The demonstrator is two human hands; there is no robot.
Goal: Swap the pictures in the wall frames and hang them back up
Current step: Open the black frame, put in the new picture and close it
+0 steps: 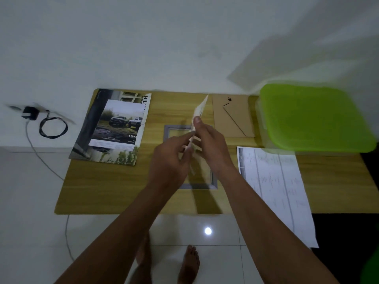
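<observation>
Both hands are raised together over the middle of the light wooden tabletop (102, 187). The left hand (172, 158) pinches the lower edge of a pale, thin paper picture (200, 111). The right hand (209, 144) grips the same picture higher up, thumb on the near face. The picture is held nearly edge-on and tilted, so its printed side cannot be read.

Directly below the hands, a grey rectangular picture frame (174, 128) lies flat on the table, and the wood shows through its opening. A brown fibreboard backing panel (229, 119) with a small dark hanger lies flat just beyond and to the right of the frame.

- Left of the frame: a glossy car brochure (114, 124).
- Right side: a white printed sheet (272, 181) overhanging the near table edge.
- Far right corner: a clear plastic box with a lime-green lid (311, 117).
- On the floor at left: a black charger with coiled cable (30, 113).
</observation>
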